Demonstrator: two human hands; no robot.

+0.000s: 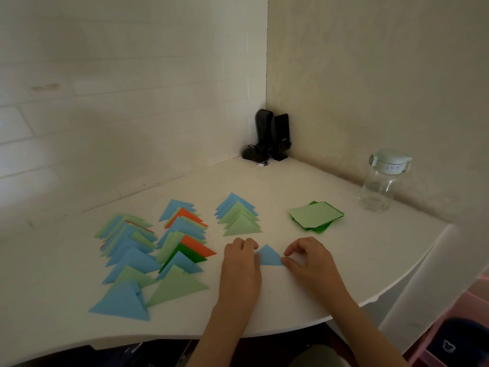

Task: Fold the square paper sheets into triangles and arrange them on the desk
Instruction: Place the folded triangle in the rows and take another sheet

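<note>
A small blue paper triangle (269, 256) lies flat on the white desk (304, 300) between my two hands. My left hand (242, 263) holds its left corner with curled fingers. My right hand (308, 256) pinches its right corner between thumb and forefinger. Behind the hands a stack of green square sheets (316, 215) lies unfolded. Three rows of folded triangles stand to the left: a blue and light green row (238, 215), a middle row with orange and dark green pieces (182, 242), and a left row of blue and green ones (127, 255).
A clear glass jar with a pale lid (382, 181) stands at the right by the wall. Two black speakers (272, 136) sit in the far corner. The desk's curved front edge runs just below my forearms; pink storage shows at lower right (463, 327).
</note>
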